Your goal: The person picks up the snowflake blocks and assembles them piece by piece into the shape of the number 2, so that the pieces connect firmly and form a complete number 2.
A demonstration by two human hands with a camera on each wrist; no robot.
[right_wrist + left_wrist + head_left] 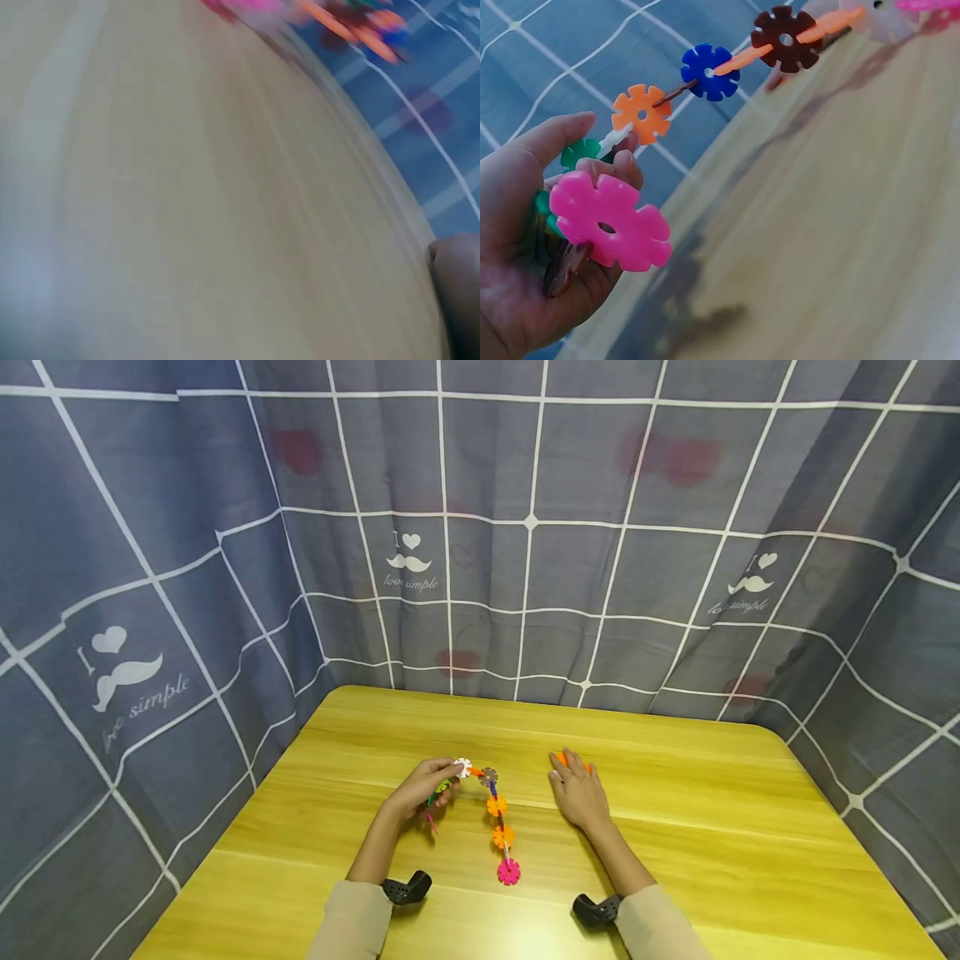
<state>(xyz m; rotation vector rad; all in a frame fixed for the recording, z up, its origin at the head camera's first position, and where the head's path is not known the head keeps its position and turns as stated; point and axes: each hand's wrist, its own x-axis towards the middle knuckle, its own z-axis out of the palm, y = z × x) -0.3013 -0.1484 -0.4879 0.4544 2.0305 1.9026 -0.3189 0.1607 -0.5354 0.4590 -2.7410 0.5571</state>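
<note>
From my station I see the left hand (420,787) reaching forward, fingers curled round part of the disc chain (502,837) — the rest trails between the hands. My right hand (581,795) lies palm down, fingers extended over an orange piece (588,768) on the table (675,827).

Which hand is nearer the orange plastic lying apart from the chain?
Right. The right hand is at the orange plastic, its fingers over it and partly hiding it; the left hand is farther off, to the left, holding the chain.
</note>
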